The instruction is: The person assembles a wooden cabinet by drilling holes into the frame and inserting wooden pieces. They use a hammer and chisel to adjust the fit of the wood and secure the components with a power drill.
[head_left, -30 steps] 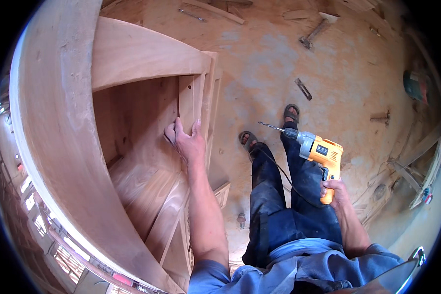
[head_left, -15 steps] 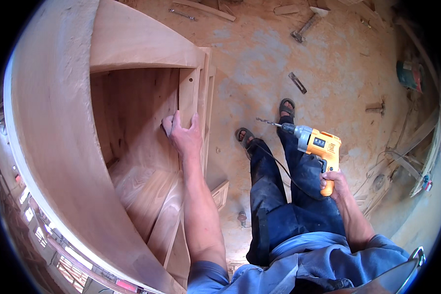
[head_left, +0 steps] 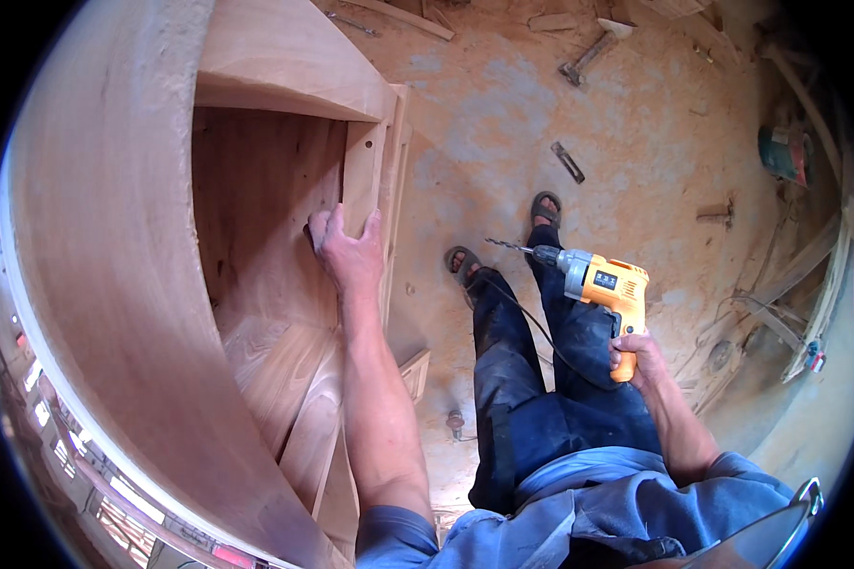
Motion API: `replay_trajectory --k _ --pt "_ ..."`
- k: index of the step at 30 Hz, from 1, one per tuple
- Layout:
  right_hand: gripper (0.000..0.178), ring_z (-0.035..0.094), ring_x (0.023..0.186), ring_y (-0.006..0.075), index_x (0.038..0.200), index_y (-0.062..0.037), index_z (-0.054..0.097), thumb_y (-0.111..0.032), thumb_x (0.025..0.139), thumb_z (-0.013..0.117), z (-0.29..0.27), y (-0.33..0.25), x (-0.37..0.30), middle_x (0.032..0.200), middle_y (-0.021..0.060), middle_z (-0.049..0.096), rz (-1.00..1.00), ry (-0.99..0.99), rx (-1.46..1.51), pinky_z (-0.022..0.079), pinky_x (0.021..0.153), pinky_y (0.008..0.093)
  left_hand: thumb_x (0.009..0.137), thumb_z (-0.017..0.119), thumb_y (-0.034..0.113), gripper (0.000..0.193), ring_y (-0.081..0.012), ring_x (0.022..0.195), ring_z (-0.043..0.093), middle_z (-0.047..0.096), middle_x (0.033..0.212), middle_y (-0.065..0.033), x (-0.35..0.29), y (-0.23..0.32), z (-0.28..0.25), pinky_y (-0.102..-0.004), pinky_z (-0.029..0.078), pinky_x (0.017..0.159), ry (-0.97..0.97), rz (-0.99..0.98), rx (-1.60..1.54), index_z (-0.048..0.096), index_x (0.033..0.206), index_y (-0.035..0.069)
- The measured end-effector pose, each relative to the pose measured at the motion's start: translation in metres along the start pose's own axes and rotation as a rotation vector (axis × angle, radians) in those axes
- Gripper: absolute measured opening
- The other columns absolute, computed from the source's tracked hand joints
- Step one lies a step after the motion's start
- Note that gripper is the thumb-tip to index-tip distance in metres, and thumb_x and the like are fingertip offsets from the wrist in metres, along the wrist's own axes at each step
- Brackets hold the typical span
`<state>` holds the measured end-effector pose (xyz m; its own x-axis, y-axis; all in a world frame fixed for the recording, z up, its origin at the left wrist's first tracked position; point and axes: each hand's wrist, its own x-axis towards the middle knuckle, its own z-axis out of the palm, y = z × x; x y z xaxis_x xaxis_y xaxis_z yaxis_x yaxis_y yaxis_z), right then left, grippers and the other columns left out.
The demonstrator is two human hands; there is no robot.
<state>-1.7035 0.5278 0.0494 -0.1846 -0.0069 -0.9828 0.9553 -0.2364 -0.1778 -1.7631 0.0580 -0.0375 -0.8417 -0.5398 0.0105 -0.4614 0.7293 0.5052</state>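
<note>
My left hand (head_left: 349, 258) is closed around the upright wooden strip (head_left: 361, 180) edging a cabinet opening, its fingers on the inner side and its thumb toward the outer side. Above it, a small round hole shows in the strip. The pale wooden cabinet (head_left: 114, 237) has a curved, broad top surface and a hollow interior. In my right hand (head_left: 638, 358) is the handle of a yellow and grey power drill (head_left: 609, 281), held over my legs. Its long twist bit (head_left: 509, 245) points left toward the cabinet, well apart from it. A dark cord hangs from the drill.
Beyond my sandalled feet, a dark hand plane (head_left: 568, 162) and a hammer (head_left: 588, 59) lie on the dusty floor. Another hammer (head_left: 716, 214), a green and red bucket (head_left: 786, 155) and leaning boards (head_left: 816, 256) are at the right. Wood offcuts lie at the far side.
The whole view has shifted slightly, with the floor things and drill a little farther left in the picture. Both hands keep their holds.
</note>
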Motion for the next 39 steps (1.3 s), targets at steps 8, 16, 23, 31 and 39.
replay_trajectory --k 8,16,23,31,39 --pt "0.052 0.059 0.053 0.0187 0.124 -0.0023 0.046 0.001 0.076 0.065 0.004 -0.002 -0.003 0.075 0.0119 0.061 -0.028 -0.005 -0.012 0.053 0.051 0.0341 0.07 0.087 0.017 0.05 -0.0346 0.095 0.06 0.061 0.097 -0.017 0.0 0.0 -0.003 -0.0433 0.05 0.084 0.004 0.032 -0.002 0.068 0.105 -0.013" --pt "0.051 0.059 0.053 0.0188 0.124 -0.0023 0.047 0.002 0.076 0.064 0.0 0.003 0.0 0.075 0.012 0.061 -0.011 0.01 -0.027 0.053 0.051 0.0343 0.069 0.088 0.017 0.048 -0.0351 0.096 0.062 0.063 0.1 -0.0178 -0.003 -0.004 -0.007 -0.0426 0.051 0.085 -0.014 0.016 0.008 0.069 0.103 -0.011" --pt "0.049 0.06 0.054 0.0192 0.122 -0.0015 0.048 0.002 0.077 0.064 0.009 -0.004 -0.009 0.075 0.0116 0.062 -0.005 0.012 -0.054 0.054 0.051 0.0333 0.068 0.088 0.016 0.046 -0.0338 0.095 0.062 0.063 0.096 -0.0171 0.0 0.006 -0.01 -0.0427 0.051 0.084 -0.006 0.02 -0.027 0.069 0.101 -0.01" --pt "0.05 0.06 0.054 0.0193 0.124 -0.0021 0.049 0.003 0.077 0.064 0.012 -0.002 -0.008 0.076 0.0113 0.062 -0.044 -0.003 -0.053 0.054 0.052 0.0338 0.067 0.087 0.013 0.044 -0.0326 0.091 0.06 0.06 0.094 -0.0144 -0.006 -0.005 -0.003 -0.0428 0.05 0.08 0.029 0.014 -0.062 0.069 0.1 -0.01" --pt "0.052 0.06 0.055 0.0195 0.126 -0.0025 0.048 0.003 0.077 0.064 0.007 0.005 -0.002 0.077 0.0124 0.062 -0.025 -0.011 -0.032 0.054 0.052 0.0342 0.068 0.088 0.014 0.044 -0.031 0.088 0.058 0.059 0.092 -0.0137 -0.006 -0.014 0.001 -0.0413 0.049 0.078 0.014 0.024 -0.057 0.069 0.1 -0.01"
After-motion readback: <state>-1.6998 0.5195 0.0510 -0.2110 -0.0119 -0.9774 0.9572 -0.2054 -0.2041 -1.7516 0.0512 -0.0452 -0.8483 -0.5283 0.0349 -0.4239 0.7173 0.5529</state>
